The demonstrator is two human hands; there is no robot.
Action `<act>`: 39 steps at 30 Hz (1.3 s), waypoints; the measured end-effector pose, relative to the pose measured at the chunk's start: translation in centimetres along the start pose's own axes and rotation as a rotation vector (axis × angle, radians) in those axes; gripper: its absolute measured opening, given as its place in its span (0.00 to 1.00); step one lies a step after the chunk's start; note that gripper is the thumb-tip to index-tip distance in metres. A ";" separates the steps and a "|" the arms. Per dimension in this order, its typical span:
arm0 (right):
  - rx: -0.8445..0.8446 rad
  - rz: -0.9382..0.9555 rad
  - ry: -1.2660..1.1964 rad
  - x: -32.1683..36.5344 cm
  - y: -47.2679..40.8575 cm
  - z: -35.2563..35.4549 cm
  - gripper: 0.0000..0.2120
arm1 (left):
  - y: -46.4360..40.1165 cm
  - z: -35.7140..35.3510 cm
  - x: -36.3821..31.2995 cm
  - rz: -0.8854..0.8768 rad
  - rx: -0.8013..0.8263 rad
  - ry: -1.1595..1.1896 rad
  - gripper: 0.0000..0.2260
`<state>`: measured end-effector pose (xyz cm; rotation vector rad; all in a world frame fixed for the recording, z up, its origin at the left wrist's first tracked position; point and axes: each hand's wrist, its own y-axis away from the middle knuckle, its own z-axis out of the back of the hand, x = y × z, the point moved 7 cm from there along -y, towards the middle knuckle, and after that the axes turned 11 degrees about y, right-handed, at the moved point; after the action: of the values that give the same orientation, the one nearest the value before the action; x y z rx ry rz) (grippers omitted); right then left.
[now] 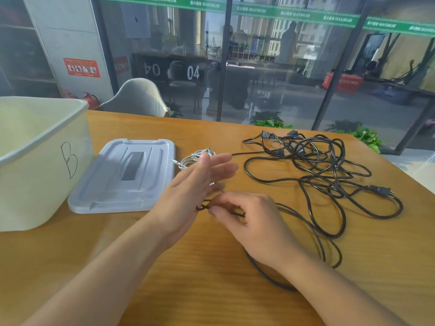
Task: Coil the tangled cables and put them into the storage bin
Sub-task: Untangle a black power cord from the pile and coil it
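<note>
Right hand [251, 222] pinches a black cable [329, 236] between curled fingertips near the middle of the wooden surface [211, 290]; the cable's loops run from the pinch out to the right and back under the right wrist. Left hand [197, 184] is released, fingers straight and spread, held just above and left of the pinch point, blurred. Tangled black cables [317, 165] lie in a loose pile on the right half of the surface, one plug [381, 191] showing at the pile's right edge. Small white cable bundle [191, 158] sits behind the left hand, just beside the grey lid [127, 177]. Lid lies flat, off the bin. Cream storage bin [40, 161] marked "B" stands at far left, open.
</note>
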<state>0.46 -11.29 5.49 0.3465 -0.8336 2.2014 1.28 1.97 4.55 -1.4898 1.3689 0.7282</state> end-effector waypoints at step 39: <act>-0.275 -0.461 -0.558 -10.0 -0.4 5.7 0.07 | -0.4 3.0 0.0 -0.089 -0.137 -0.684 0.09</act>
<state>7.58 -20.34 5.21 0.9378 -1.1952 1.5495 2.22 4.67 3.52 -1.2222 0.7401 1.1578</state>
